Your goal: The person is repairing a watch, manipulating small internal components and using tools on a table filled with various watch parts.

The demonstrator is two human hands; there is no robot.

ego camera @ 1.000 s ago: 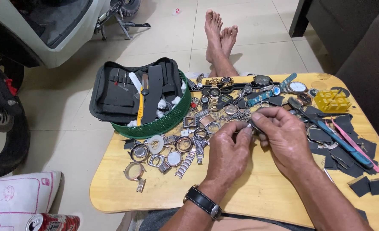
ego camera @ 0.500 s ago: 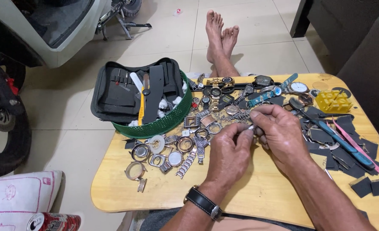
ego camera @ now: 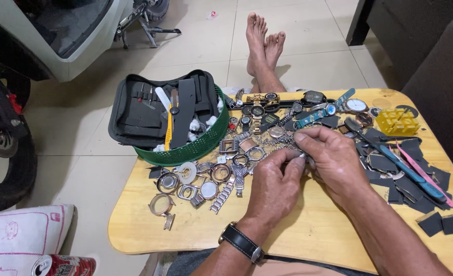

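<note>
My left hand (ego camera: 275, 186), with a black wristwatch (ego camera: 241, 242) on its wrist, and my right hand (ego camera: 328, 158) meet over the middle of a low wooden table (ego camera: 308, 240). Their fingertips pinch a small metal watch part (ego camera: 304, 154) between them; it is mostly hidden by the fingers. Just beyond the hands lies a heap of watches and metal bands (ego camera: 272, 115). To the left of my left hand lie several empty watch cases and rings (ego camera: 191, 184).
A green basket (ego camera: 196, 145) holding a black tool case (ego camera: 150, 110) overhangs the table's far left corner. A yellow holder block (ego camera: 397, 121), blue and pink tools (ego camera: 415, 171) and dark square pads (ego camera: 443, 222) lie at right. Bare feet (ego camera: 265, 43) rest beyond; a scooter wheel (ego camera: 4, 158) stands left.
Both hands have stayed together over the table's middle; the fingers have shifted slightly around the small part.
</note>
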